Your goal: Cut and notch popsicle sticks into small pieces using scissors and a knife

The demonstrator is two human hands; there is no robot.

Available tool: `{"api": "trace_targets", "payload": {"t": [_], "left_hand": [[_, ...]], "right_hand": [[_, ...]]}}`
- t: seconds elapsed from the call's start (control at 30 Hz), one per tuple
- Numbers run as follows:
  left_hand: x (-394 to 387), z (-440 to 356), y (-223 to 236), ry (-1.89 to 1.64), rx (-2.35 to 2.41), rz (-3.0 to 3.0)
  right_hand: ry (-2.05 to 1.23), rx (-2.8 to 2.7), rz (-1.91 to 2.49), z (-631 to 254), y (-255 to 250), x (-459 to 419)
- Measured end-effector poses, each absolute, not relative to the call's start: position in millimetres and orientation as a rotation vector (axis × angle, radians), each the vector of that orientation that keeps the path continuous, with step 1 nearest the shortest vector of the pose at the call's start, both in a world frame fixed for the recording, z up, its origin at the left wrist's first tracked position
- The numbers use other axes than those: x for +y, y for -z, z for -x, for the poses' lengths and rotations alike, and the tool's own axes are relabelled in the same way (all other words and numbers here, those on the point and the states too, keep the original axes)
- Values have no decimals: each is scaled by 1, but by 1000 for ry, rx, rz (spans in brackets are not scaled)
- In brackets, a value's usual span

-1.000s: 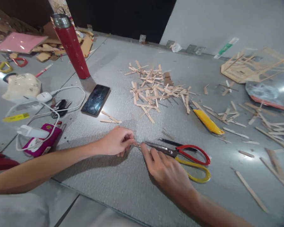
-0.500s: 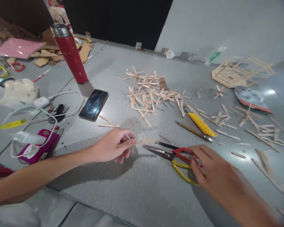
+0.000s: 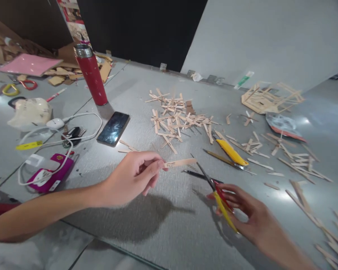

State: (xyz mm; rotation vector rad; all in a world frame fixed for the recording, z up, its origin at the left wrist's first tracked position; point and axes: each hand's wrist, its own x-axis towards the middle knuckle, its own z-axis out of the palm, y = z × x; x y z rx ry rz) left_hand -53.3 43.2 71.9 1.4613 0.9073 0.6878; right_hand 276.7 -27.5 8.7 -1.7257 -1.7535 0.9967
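Table (image 3: 171,240) grey, finely textured, its near edge running across below the forearms. Right hand (image 3: 250,213) wrapped round the red and yellow handles of scissors (image 3: 213,187), blades pointing up and away. Left hand (image 3: 135,176) pinches a thin wooden strip (image 3: 184,162) between thumb and forefinger, above the table. Hands apart. Blade tips close to the strip's free end; cannot tell if they touch.

Strip marked or nicked near the fingertips, plain and in one length beyond; no finished cut visible on that outer part. Judged by the amount of small pieces about, much cutting looks done, with this strip one yet to be worked through. Whole strips (image 3: 301,170) lie at right.

Left side: purple box (image 3: 55,176) with a white plug, cable (image 3: 86,113), keys (image 3: 73,137), phone (image 3: 113,128). Right of centre: black tool (image 3: 201,175), yellow cutter (image 3: 232,152).

Farther: heap (image 3: 176,118) of short wooden pieces, crossed every way. Red bottle (image 3: 91,78) upright behind the phone. Wooden frame (image 3: 260,103) at far right, plastic bag (image 3: 283,125) just beside it. Pink sheet (image 3: 30,64) by cardboard scraps, far left. Behind: black panel (image 3: 135,30), pale wall (image 3: 256,41).
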Motion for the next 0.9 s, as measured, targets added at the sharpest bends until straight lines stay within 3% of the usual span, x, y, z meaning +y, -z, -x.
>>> {"api": "trace_targets", "payload": {"t": [0.1,0.27,0.5,0.67,0.9], "left_hand": [[35,48,-86,-764,903,-1539],[26,35,-100,-996,965,-1547],[19,18,-98,-1109,954,-1513],[16,14,-95,-835,924,-1620],[17,16,-94,-618,807,-1667]], "right_hand": [[-1357,-1311,1457,-257,-14,-24],[-1555,-1137,1029,-211,-13,-8],[-1582,-1264,986,-179,-5,-33],[-1275,-1494,959,-186,-7,-55],[-1227,-1613,912,-190,-10,-63]]}}
